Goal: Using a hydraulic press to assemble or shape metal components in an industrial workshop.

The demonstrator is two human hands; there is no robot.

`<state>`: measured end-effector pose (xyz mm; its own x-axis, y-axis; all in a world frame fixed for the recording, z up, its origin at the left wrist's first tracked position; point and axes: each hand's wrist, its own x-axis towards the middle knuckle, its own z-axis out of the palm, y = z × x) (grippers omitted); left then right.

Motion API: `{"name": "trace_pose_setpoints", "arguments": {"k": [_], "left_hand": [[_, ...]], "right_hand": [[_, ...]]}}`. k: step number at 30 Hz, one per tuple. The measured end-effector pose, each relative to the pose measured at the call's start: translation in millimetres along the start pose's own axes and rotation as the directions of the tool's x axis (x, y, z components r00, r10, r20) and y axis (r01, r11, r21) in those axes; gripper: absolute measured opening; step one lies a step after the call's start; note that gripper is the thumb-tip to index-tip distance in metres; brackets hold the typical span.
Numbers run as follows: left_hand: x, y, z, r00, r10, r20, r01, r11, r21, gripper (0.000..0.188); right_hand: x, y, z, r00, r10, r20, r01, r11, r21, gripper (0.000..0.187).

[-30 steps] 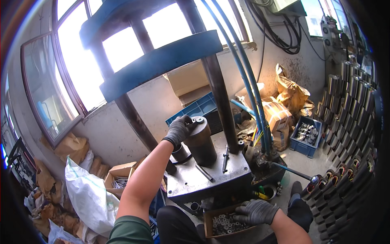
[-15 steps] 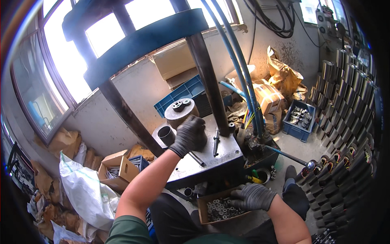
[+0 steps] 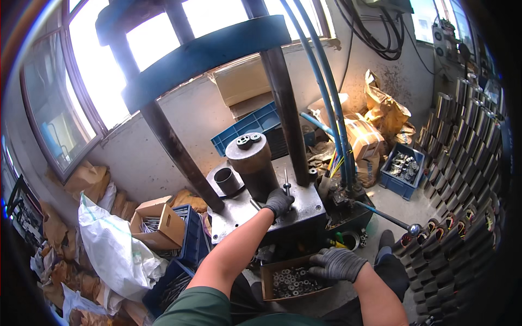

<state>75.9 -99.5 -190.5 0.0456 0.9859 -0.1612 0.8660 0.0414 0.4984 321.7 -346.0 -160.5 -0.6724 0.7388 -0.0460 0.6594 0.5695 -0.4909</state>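
Gloved hands at a press bed and a box of rings.

The left hand (image 3: pixel 279 201) rested on the steel plate (image 3: pixel 304 204) beside the dark cylinder (image 3: pixel 254 165), fingers curled around a thin metal rod (image 3: pixel 286 182) standing upright. The right hand (image 3: pixel 337 263) lay spread, holding nothing, over the cardboard box (image 3: pixel 269 282) of small metal rings (image 3: pixel 291 280) below the plate.

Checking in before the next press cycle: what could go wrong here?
The left hand rests on the press table beside the dark cylinder; it could be pinched if the press moves. The right hand reaches into the box of small metal rings, close to the control lever, which could be bumped.
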Motion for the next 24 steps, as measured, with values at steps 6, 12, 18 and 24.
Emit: {"name": "trace_pose_setpoints", "arguments": {"k": [6,12,18,24], "left_hand": [[-116.6,-10.8,33.3,0.987,0.146,0.071,-0.001,0.446,-0.895,0.025],[-193.5,-31.1,78.9,0.962,0.217,0.166,0.161,0.039,-0.986,0.021],[-207.2,-42.3,92.5,0.955,0.176,0.24,0.23,0.079,-0.97,0.024],[-195.3,-41.4,87.4,0.964,0.134,0.231,0.223,0.072,-0.972,0.025]], "right_hand": [[-4.2,-4.2,7.5,0.999,-0.039,-0.009,0.038,0.997,-0.071,0.054],[-5.3,-8.5,4.3,0.997,-0.064,-0.034,0.062,0.997,-0.042,0.052],[-4.2,-4.7,8.6,0.999,-0.041,-0.025,0.04,0.998,-0.042,0.051],[-7.6,-1.7,14.4,0.999,-0.036,-0.002,0.036,0.999,-0.036,0.052]]}}
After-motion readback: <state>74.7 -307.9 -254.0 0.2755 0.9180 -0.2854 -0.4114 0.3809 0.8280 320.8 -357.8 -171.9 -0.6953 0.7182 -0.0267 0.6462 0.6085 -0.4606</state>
